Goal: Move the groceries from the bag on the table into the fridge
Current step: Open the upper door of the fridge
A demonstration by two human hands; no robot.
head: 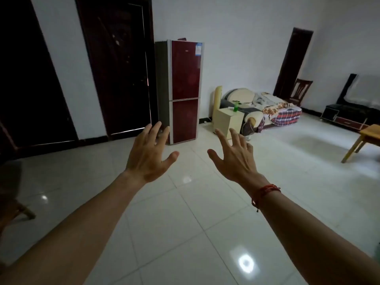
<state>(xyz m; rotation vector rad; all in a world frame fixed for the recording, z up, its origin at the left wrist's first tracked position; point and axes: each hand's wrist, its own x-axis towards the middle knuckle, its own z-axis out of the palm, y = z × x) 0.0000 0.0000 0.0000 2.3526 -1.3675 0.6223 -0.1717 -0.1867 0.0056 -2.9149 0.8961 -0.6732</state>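
Left hand (148, 155) at centre frame, palm down, fingers spread, holding nothing. Right hand (234, 159) just beside it, likewise spread and bare, red cord (265, 194) round the wrist. Above them, upper centre: red two-door fridge (184, 89), upright against the white wall, both doors closed. To its right, cream cabinet (227, 120) with green bottle (236, 106) on top. At the right edge, corner of a wooden bench (370, 133).

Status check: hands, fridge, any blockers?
Left hand and right hand open, holding nothing. Fridge ahead, both doors closed. Grocery bag not in view. Cream cabinet right of fridge, apart.
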